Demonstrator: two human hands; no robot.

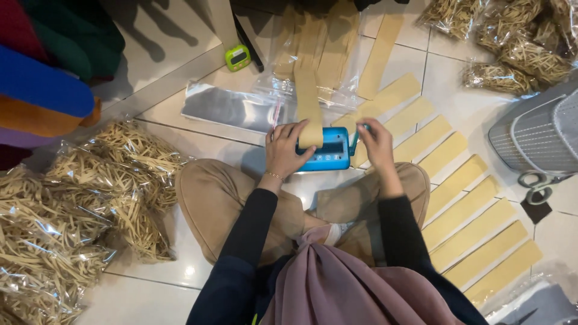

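Glossy white tile floor [180,90] with grey grout lines reflects soft light; dark shadows fall at top left beside a pale furniture leg [224,24].
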